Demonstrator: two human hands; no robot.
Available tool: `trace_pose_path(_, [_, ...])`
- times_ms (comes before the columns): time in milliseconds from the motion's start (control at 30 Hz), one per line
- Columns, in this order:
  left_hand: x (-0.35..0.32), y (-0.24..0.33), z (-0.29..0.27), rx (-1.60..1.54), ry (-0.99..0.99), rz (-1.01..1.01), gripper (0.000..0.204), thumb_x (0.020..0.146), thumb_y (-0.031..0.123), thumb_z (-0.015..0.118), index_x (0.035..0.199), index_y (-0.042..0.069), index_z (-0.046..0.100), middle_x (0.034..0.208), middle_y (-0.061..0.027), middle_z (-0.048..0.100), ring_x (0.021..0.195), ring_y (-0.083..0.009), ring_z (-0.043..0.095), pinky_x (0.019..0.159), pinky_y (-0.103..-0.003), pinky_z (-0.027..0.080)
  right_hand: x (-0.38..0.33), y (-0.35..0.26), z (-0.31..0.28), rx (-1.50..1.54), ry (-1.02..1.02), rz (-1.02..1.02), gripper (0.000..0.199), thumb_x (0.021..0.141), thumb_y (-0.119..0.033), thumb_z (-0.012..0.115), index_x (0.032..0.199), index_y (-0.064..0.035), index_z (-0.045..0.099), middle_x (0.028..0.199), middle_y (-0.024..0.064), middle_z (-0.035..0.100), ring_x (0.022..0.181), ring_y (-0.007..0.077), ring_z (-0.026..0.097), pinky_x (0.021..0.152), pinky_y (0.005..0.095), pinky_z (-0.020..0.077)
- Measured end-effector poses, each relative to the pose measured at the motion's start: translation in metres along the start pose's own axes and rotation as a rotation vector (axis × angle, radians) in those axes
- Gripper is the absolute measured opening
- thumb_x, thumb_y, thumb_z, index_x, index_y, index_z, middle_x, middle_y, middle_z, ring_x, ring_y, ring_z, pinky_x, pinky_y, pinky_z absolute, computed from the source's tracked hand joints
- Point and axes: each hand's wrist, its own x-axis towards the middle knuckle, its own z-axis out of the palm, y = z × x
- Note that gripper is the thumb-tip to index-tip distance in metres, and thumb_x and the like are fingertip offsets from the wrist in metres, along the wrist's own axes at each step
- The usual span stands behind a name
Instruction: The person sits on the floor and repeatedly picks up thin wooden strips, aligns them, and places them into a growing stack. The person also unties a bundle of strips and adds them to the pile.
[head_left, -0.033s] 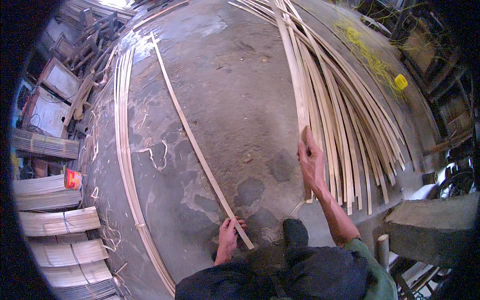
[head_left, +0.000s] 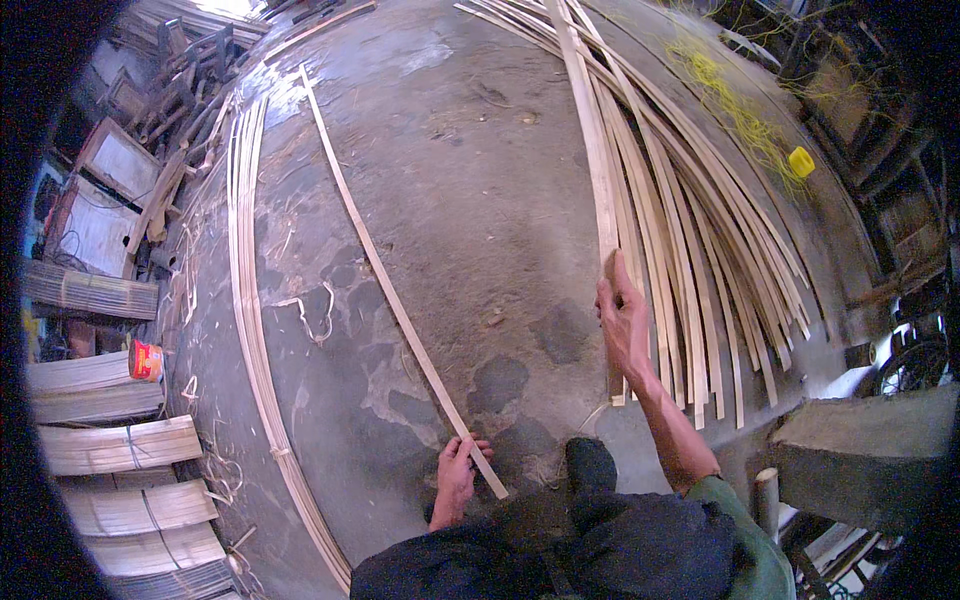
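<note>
My left hand (head_left: pixel 456 478) is closed around the near end of a long, thin pale wooden strip (head_left: pixel 370 245). That strip slants away to the far left, a short stub of it poking out past my fingers. Over on the right, my right hand (head_left: pixel 625 325) is closed on a wider pale wooden strip (head_left: pixel 598 180) along the left side of a fanned pile of strips (head_left: pixel 690 240). Its near end shows below my wrist. The far ends of the pile overlap and cross at the top of the view.
A long bundle of strips (head_left: pixel 245 260) lies on the concrete floor to the left. Shorter tied slat bundles (head_left: pixel 120 445) stack along the left edge, a red can (head_left: pixel 146 361) beside them. Yellow twine (head_left: pixel 715 90) and a yellow container (head_left: pixel 801 163) lie far right. A concrete block (head_left: pixel 860 450) stands near right.
</note>
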Motion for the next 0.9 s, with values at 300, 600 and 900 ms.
trace_pose_path(300, [0.001, -0.002, -0.001, 0.030, 0.003, -0.001, 0.026, 0.096, 0.022, 0.055, 0.111, 0.001, 0.055, 0.093, -0.0143, 0.067, 0.080, -0.0224, 0.068, 0.070, -0.033, 0.056, 0.026, 0.078, -0.011, -0.289, 0.038, 0.041, 0.055, 0.097, -0.021, 0.053, 0.146, -0.0077, 0.033, 0.067, 0.0004, 0.050, 0.059, 0.0101, 0.045, 0.057, 0.0276, 0.0432])
trace_pose_path(600, [0.000, 0.001, -0.001, 0.004, 0.026, -0.020, 0.022, 0.097, 0.018, 0.053, 0.109, 0.000, 0.055, 0.094, -0.0143, 0.067, 0.080, -0.0228, 0.067, 0.071, -0.033, 0.055, 0.012, 0.088, -0.012, -0.344, -0.021, 0.145, 0.054, 0.096, -0.022, 0.054, 0.145, -0.0090, 0.036, 0.066, 0.0019, 0.055, 0.057, 0.0131, 0.050, 0.054, 0.0308, 0.0444])
trace_pose_path(900, [-0.027, 0.024, 0.040, 0.153, -0.109, -0.027, 0.019, 0.097, 0.013, 0.051, 0.104, -0.004, 0.056, 0.097, -0.0151, 0.067, 0.087, -0.0217, 0.065, 0.082, -0.033, 0.052, -0.001, 0.106, -0.002, -0.588, 0.137, -0.328, 0.050, 0.094, -0.023, 0.054, 0.138, -0.0026, 0.042, 0.104, 0.0232, 0.063, 0.092, 0.0329, 0.061, 0.087, 0.0428, 0.0465])
